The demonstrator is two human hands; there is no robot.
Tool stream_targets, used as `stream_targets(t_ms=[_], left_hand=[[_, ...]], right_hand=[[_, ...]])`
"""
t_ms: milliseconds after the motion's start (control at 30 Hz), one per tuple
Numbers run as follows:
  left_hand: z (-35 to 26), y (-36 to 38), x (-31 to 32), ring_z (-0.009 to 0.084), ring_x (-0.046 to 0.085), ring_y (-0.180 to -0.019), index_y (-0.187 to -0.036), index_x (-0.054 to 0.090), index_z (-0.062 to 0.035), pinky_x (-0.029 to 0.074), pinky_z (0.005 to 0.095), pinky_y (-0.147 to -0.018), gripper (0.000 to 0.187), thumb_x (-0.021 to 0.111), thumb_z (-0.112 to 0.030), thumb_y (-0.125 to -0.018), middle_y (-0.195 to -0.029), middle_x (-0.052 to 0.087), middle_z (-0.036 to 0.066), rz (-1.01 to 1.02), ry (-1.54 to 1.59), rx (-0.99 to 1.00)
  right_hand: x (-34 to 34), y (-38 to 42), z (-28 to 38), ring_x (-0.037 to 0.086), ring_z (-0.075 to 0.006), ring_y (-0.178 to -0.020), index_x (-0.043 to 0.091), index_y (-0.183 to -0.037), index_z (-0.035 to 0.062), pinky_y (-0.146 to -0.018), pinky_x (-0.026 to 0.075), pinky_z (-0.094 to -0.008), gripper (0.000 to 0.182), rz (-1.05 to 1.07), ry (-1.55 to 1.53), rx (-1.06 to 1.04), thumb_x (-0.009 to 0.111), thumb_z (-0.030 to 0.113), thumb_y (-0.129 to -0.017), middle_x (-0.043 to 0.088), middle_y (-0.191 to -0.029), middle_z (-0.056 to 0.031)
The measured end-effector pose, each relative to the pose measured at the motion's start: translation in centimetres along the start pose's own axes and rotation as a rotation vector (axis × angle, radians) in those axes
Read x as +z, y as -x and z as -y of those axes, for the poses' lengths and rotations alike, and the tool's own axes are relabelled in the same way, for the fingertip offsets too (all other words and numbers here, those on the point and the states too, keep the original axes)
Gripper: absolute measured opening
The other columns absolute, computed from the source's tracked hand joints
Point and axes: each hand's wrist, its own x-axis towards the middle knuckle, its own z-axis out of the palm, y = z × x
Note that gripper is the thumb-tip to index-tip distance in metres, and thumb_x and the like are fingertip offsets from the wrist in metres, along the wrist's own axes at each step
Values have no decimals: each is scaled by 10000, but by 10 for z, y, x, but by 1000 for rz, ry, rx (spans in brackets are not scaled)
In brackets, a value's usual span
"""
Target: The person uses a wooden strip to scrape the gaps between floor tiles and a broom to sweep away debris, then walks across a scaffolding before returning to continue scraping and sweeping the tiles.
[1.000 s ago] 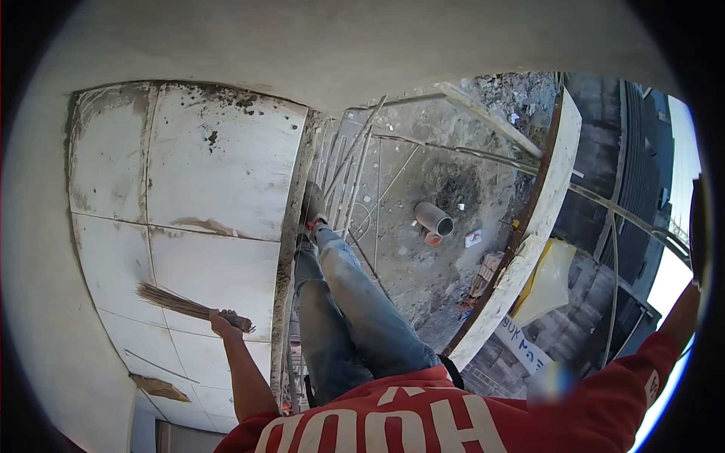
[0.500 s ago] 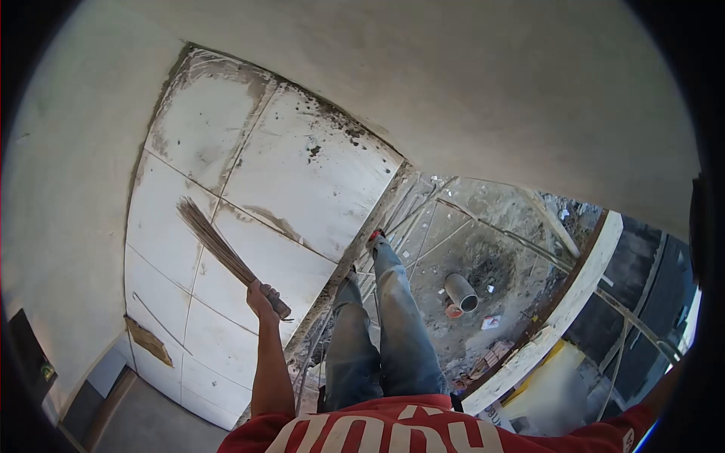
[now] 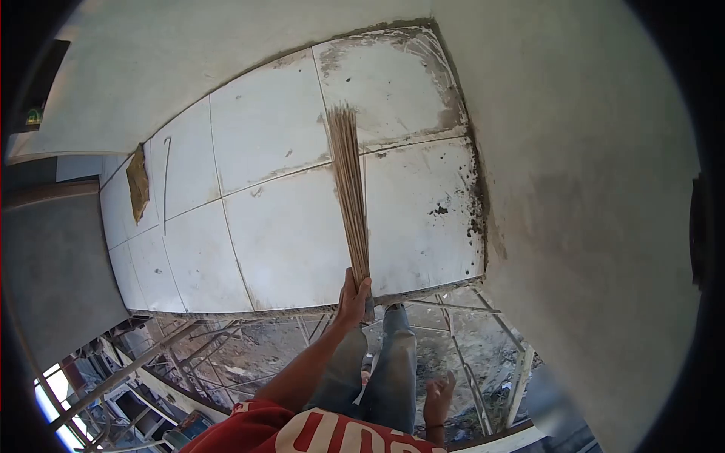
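Note:
My left hand (image 3: 353, 300) is closed round the bound lower end of a stick broom (image 3: 349, 196). Its long thin bristles point away from me over white floor tiles (image 3: 279, 249), with the tips over the joint between the back tiles. My right hand (image 3: 438, 399) hangs low beside my right leg, holding nothing, its fingers partly bent and apart. Dark crumbs of debris (image 3: 440, 210) lie on the right-hand tile, and grey mortar smears mark the far corner tile.
Plastered walls (image 3: 574, 226) rise at the back and right. A bent rod (image 3: 166, 185) and a torn brown piece (image 3: 137, 185) lie on the tiles to the left. Below the tiled edge, poles (image 3: 143, 362) cross above rubble-strewn ground (image 3: 445, 340).
My view has swung round to the left wall's corner, so the tiles now lie across in front of me. The broom has turned to point straight ahead, and my right hand has come into view.

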Motion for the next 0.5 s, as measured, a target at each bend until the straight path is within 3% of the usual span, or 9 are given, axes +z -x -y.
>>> stream_targets(t_ms=[67, 133, 167, 200, 267, 333, 367, 400, 500], left_hand=[[-9, 10, 19, 293, 605, -762, -1240, 487, -17, 507, 474, -709, 397, 633, -359, -1101, -880, 609, 171, 121, -21, -15], [4, 13, 34, 396, 670, -1056, -1318, 499, -20, 520, 510, -900, 486, 674, -397, -1064, -1188, 652, 254, 274, -131, -20], [8, 6, 34, 402, 645, -1153, -1384, 495, -30, 508, 513, -969, 552, 698, -418, -1048, -1268, 623, 255, 413, -147, -28], [8, -4, 33, 408, 620, -1250, -1451, 490, -40, 496, 516, -1038, 623, 722, -438, -1032, -1349, 593, 256, 555, -161, -35], [8, -49, -8, 409, 549, -1392, -1579, 444, -86, 471, 533, -1135, 804, 789, -487, -972, -1471, 531, 233, 538, -476, 227], [36, -110, -60, 445, 409, -1522, -1657, 398, -167, 440, 570, -1200, 1062, 952, -476, -806, -1625, 382, 212, 110, -681, 6], [51, -141, -90, 494, 329, -1563, -1702, 303, -205, 437, 688, -1166, 1233, 1009, -457, -723, -1687, 305, 210, -102, -787, -114], [54, -171, -122, 580, 207, -1597, -1751, 133, -299, 406, 842, -1097, 1488, 1061, -475, -601, -1786, 122, 217, -139, -850, -325], [99, -233, -189, 622, 24, -1620, -1745, -99, -397, 319, 933, -1077, 1731, 1095, -469, -494, -1818, -134, 199, -226, -861, -601]], right_hand=[[72, -67, 146, 477, -429, -1496, 127, -1752, 102, -1200, 430, -514, 1025, 231, -254, -164, 799, 162, -981, 460, -1602, -296], [128, -140, 223, 536, -397, -1439, 69, -1767, 147, -1170, 441, -567, 1080, 344, -260, -392, 799, 297, -986, 467, -1612, -287], [141, -155, 274, 707, -375, -1201, 191, -1722, 94, -1030, 558, -515, 1002, 312, -201, -440, 824, 183, -951, 697, -1238, -273], [175, -199, 267, 763, -326, -974, 337, -1637, 56, -879, 603, -509, 826, 316, -337, -398, 803, 164, -965, 735, -1051, -212], [190, -228, 289, 771, -351, -880, 428, -1561, 56, -811, 619, -500, 692, 282, -229, -256, 785, 157, -977, 748, -1011, -196], [207, -286, 265, 780, -402, -888, 391, -1611, 96, -807, 626, -520, 742, 46, -55, -505, 782, 191, -988, 766, -1034, -226], [205, -296, 269, 780, -429, -917, 375, -1630, 121, -816, 629, -527, 761, -32, -12, -567, 780, 202, -991, 770, -1065, -248], [201, -306, 274, 781, -457, -946, 359, -1650, 147, -826, 632, -535, 780, -111, 29, -626, 779, 214, -995, 774, -1096, -271], [200, -367, 255, 760, -494, -981, 321, -1695, 198, -848, 625, -557, 772, -107, 190, -672, 720, 239, -1036, 775, -1155, -281]])
